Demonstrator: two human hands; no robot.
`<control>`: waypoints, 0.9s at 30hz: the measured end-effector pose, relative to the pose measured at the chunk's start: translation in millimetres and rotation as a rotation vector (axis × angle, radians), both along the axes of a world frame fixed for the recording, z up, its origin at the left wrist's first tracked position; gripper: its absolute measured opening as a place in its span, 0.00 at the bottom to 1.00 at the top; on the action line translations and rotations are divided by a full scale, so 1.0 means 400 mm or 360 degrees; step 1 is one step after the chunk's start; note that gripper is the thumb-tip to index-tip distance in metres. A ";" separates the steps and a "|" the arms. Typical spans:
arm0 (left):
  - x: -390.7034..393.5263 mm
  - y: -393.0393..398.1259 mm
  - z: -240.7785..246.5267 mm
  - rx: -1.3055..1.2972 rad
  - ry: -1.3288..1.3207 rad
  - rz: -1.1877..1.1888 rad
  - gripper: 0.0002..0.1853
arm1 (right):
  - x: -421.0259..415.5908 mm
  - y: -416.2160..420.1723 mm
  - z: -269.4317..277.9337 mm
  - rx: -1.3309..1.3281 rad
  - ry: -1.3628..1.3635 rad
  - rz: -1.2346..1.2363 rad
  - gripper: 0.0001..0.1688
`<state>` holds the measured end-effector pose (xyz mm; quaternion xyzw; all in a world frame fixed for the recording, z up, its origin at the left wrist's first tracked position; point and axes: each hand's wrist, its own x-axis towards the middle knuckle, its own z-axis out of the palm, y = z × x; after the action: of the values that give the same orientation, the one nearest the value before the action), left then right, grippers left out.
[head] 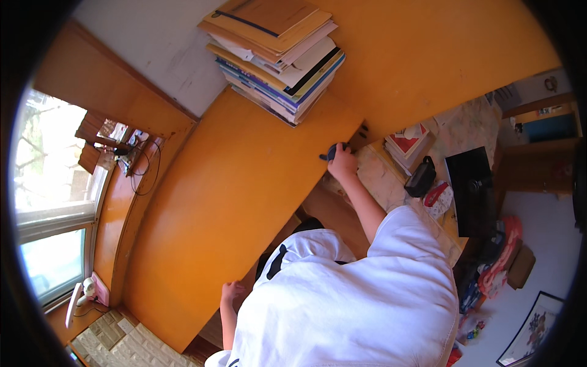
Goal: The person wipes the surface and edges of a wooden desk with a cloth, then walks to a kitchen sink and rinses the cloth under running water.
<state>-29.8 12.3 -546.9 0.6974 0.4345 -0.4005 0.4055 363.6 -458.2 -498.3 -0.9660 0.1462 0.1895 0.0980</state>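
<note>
My right hand [342,164] is closed on a small dark object [334,151] at the far right corner of an orange wooden desktop [215,192]. What the object is cannot be made out; a dark tab sticks out of its left side. At the desktop's near edge, lower in the view, my left hand [233,291] rests with its fingers at the edge; they are partly hidden. A tall stack of books and folders [279,69] stands on the desk against the wall.
On the right, a marble-patterned surface [380,172] bears books [406,147], a dark case [421,178], a red and white pouch [438,198] and a black monitor [472,190]. Left, a window ledge [144,169] holds tangled cables [151,158]. A pink-framed item [100,289] stands lower left.
</note>
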 end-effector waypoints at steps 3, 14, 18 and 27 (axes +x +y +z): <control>-0.061 0.049 -0.057 -0.0249 -0.0070 0.0398 0.17 | -0.124 0.106 -0.037 -0.0064 -0.0057 0.0224 0.37; -0.290 0.220 -0.007 -0.0116 -0.0675 0.0483 0.11 | -0.598 0.603 -0.105 -0.0333 0.0126 0.0804 0.32; -0.445 0.330 -0.077 -0.0150 -0.0610 0.0592 0.11 | -0.609 0.592 -0.037 0.0454 0.0225 0.0485 0.28; -0.455 0.339 0.019 0.0078 -0.0749 0.0763 0.11 | -0.378 0.094 -0.113 0.0612 -0.0771 -0.0336 0.33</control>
<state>-211.9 148.1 -539.3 0.6582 0.4901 -0.1111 0.5606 212.4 -420.5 -543.4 -0.9263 0.1795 -0.0330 0.3296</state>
